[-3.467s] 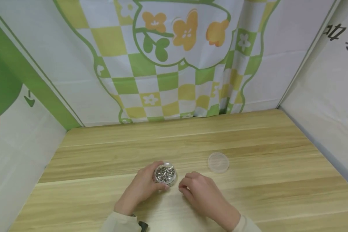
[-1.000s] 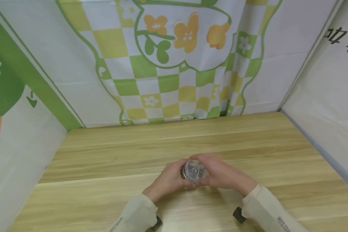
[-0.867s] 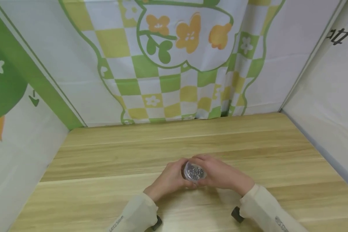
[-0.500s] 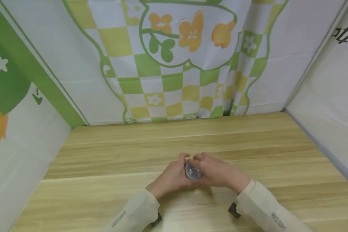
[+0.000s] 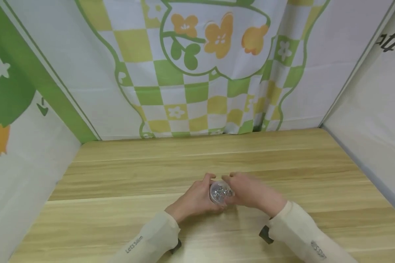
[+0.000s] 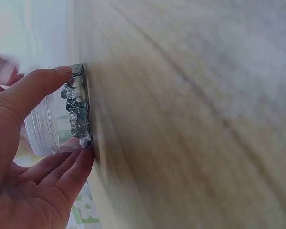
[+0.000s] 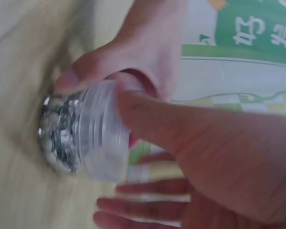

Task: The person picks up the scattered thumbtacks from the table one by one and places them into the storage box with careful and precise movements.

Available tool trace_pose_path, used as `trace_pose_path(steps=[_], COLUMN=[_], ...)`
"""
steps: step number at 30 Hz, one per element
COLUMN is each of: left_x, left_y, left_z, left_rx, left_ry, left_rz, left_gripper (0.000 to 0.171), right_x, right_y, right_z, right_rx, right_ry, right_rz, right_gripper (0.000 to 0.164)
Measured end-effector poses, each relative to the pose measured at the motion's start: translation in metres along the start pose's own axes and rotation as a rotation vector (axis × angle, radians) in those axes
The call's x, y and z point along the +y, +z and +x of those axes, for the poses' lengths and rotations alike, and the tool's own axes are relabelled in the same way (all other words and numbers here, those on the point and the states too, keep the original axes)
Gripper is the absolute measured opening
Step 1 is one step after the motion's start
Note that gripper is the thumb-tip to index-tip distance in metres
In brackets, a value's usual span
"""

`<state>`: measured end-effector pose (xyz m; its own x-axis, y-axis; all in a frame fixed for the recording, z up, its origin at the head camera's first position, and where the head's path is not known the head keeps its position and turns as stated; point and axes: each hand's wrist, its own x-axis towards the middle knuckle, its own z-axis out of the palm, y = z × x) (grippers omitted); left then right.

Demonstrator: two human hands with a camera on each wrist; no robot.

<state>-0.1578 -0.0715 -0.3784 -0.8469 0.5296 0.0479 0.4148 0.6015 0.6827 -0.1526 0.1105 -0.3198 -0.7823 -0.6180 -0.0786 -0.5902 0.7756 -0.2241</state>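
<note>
A small clear plastic jar (image 5: pixel 219 193) stands upright on the wooden table, part-filled with small shiny silver metal pieces (image 6: pixel 77 107) that look like thumbtacks. Its translucent lid (image 7: pixel 105 138) sits on top. My left hand (image 5: pixel 197 198) grips the jar low down, thumb on one side and fingers on the other. At the jar's right side is my right hand (image 5: pixel 255 191), blurred by motion. Its thumb lies at the lid's edge in the right wrist view, while the other fingers are spread out, fairly straight, off the lid.
The wooden table (image 5: pixel 135 171) extends around both hands. Behind it hangs a checked, flowered curtain (image 5: pixel 197 93), and printed cloth walls (image 5: pixel 368 98) rise at the sides.
The lid that lay on the table is now on the jar, and the jar has moved right. Over the last half second the right-hand fingers have loosened from around the lid.
</note>
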Motion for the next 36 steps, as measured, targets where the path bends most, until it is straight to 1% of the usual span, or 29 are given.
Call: trace_pose_path(steps=[2,3,5,6,7,9,10,13,15,17,19,20,23,25,27,30,31,32,34,36], left_x=[-0.001,-0.001,-0.001,-0.001,-0.001,-0.001,-0.001,-0.002,-0.003,-0.003,-0.003,-0.003,-0.002,-0.002,-0.002,-0.002,-0.002,-0.001,-0.001,-0.001], left_y=[0.0,0.0,0.0,0.0,0.0,0.0,0.0,0.0,0.0,0.001,0.002,0.002,0.002,0.001,0.0,-0.001,-0.001,0.0,0.0,0.001], left_z=[0.0,0.0,-0.001,-0.001,0.0,-0.001,-0.001,-0.002,-0.002,-0.001,-0.001,0.0,0.0,0.0,0.0,0.001,0.001,0.002,0.003,0.004], left_rx=[0.005,0.004,-0.001,-0.002,-0.004,-0.004,-0.004,0.007,0.018,0.026,0.032,0.031,0.026,0.019,0.009,-0.006,-0.008,-0.008,-0.01,-0.01], left_ry=[0.001,-0.001,-0.012,-0.017,-0.021,-0.018,-0.015,0.003,0.025,0.034,0.034,0.03,0.003,-0.007,-0.01,-0.008,-0.008,-0.007,-0.003,-0.001], left_rz=[0.011,0.011,0.008,0.003,-0.001,-0.001,0.004,0.024,0.036,0.034,0.023,0.017,0.013,0.02,0.037,0.063,0.074,0.078,0.078,0.075], left_gripper=[0.089,0.088,0.088,0.088,0.089,0.089,0.088,0.085,0.084,0.084,0.086,0.085,0.087,0.087,0.086,0.086,0.086,0.085,0.087,0.088], right_x=[-0.001,-0.002,-0.003,-0.004,-0.005,-0.007,-0.008,-0.009,-0.009,-0.009,-0.009,-0.009,-0.009,-0.009,-0.01,-0.011,-0.011,-0.011,-0.01,-0.009], right_y=[0.0,0.001,0.003,0.003,0.003,0.002,0.001,-0.001,0.0,0.0,0.0,0.0,-0.002,-0.002,-0.002,-0.001,-0.001,0.0,0.0,-0.002], right_z=[0.001,0.002,0.005,0.007,0.008,0.009,0.009,0.009,0.009,0.008,0.007,0.007,0.005,0.004,0.004,0.004,0.005,0.005,0.006,0.007], right_rx=[-0.001,0.005,0.044,0.065,0.09,0.105,0.093,0.009,-0.036,-0.029,0.005,0.021,0.051,0.065,0.064,0.018,-0.003,-0.017,-0.019,-0.013], right_ry=[-0.015,-0.027,-0.044,-0.033,-0.021,-0.01,-0.012,-0.05,-0.087,-0.105,-0.087,-0.074,-0.049,-0.048,-0.06,-0.096,-0.1,-0.101,-0.098,-0.069], right_rz=[0.026,0.011,-0.024,-0.057,-0.088,-0.123,-0.13,-0.111,-0.108,-0.101,-0.108,-0.105,-0.109,-0.123,-0.135,-0.1,-0.087,-0.069,-0.049,-0.041], right_gripper=[0.049,0.046,0.03,0.027,0.027,0.027,0.028,0.048,0.054,0.043,0.031,0.028,0.025,0.029,0.042,0.061,0.064,0.064,0.051,0.037])
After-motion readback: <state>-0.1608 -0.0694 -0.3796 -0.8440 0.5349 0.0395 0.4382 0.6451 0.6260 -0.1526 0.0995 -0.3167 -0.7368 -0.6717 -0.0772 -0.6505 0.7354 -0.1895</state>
